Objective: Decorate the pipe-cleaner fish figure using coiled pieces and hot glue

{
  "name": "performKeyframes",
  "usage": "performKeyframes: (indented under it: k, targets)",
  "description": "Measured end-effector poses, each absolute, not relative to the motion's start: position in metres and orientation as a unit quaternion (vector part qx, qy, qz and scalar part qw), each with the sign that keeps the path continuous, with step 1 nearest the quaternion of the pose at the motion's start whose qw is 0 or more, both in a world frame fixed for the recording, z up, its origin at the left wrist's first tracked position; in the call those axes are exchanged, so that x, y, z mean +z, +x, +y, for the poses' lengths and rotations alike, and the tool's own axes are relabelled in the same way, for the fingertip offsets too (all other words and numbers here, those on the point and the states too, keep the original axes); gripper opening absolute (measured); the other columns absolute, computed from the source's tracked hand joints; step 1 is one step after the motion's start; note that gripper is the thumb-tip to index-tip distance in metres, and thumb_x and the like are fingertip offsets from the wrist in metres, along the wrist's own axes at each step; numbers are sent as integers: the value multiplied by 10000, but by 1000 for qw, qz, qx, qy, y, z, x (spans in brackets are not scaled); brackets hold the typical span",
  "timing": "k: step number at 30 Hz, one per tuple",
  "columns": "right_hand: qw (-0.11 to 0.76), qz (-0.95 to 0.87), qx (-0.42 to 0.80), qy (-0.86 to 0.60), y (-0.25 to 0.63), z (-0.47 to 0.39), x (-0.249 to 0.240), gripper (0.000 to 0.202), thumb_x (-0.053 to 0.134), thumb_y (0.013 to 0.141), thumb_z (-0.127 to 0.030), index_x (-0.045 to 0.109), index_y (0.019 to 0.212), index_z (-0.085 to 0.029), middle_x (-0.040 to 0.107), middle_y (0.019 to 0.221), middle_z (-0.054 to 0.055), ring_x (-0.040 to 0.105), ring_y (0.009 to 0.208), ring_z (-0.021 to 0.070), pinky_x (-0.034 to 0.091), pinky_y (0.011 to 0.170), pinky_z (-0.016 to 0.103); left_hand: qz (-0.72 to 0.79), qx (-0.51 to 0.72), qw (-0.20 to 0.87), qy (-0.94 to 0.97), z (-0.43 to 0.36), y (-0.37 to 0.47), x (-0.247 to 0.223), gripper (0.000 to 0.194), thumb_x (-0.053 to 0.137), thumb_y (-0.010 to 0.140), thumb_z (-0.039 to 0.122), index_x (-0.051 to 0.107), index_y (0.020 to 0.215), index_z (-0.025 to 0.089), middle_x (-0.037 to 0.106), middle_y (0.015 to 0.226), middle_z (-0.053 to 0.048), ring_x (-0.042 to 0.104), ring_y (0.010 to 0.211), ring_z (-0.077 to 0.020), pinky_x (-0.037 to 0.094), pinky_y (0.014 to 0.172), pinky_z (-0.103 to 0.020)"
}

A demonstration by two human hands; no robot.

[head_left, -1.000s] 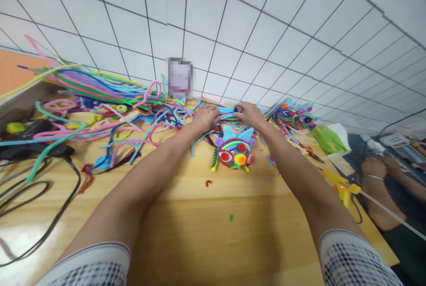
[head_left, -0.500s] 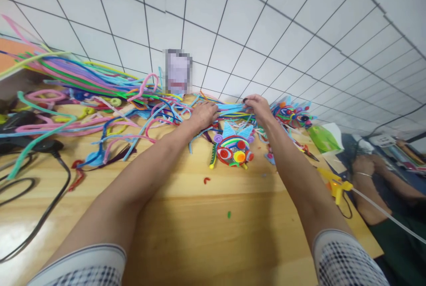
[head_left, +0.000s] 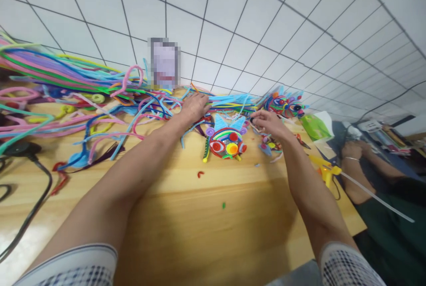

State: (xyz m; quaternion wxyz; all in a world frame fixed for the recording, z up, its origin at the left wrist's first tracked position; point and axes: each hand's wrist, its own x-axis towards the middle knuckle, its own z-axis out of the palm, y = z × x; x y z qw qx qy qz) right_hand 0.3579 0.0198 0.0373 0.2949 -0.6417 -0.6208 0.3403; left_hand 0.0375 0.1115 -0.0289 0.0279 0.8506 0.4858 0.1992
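My left hand (head_left: pixel 195 107) rests on the left end of a bundle of light blue and multicoloured pipe cleaners (head_left: pixel 233 101), fingers close together over it. My right hand (head_left: pixel 266 122) is just below the bundle's right end, its fingers curled in a pinch; what they hold, if anything, is too small to make out. Between my hands, a little nearer me, lies a colourful round mask (head_left: pixel 229 141) with light blue pointed ears, red eyes and a yellow nose. A second colourful figure (head_left: pixel 284 104) lies behind my right hand.
Loose pipe cleaners (head_left: pixel 76 77) pile up at the left, near a black cable (head_left: pixel 43 201). A yellow glue gun (head_left: pixel 324 170) and a green packet (head_left: pixel 314 126) are at the right. Beyond the table (head_left: pixel 206 232) another person's hands (head_left: pixel 354 150) rest together.
My right hand has moved off the bundle, down and towards me. My left hand stays on the bundle. The whole view has shifted slightly.
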Motion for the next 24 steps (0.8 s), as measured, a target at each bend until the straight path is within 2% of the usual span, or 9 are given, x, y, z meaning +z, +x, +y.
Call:
performKeyframes:
  k: [4,11,20,24]
  targets:
    - [229,-638,334,-655,375,-18,33,321,788,732,-437,756,959,-211,735,792,11,628,670,166,496,604,284,494,194,28,847,112,37,-28,320,533,1079,316,747,1217,122,748,1317,-183,657,1301,-355,486,1101,-433]
    - [205,-692,330,-609,365,-39,25,327,776,791,-523,783,906,-216,780,866,38,708,815,214,563,762,341,495,193,17,847,113,35,-30,337,527,1068,343,756,1198,132,758,1290,-186,671,1269,-368,500,1084,-449]
    - [209,-701,277,-623,354,-52,4,168,712,829,-349,796,903,-223,788,831,26,712,788,202,569,785,336,492,220,29,842,123,34,-40,360,503,1063,367,746,1213,149,745,1303,-177,658,1275,-355,482,1099,-451]
    - [236,-694,266,-626,357,-57,8,141,723,835,-337,786,880,-220,775,806,19,701,773,193,554,769,319,498,256,22,829,120,32,-36,326,531,1049,372,754,1206,194,705,1411,-160,581,1374,-393,422,1166,-540]
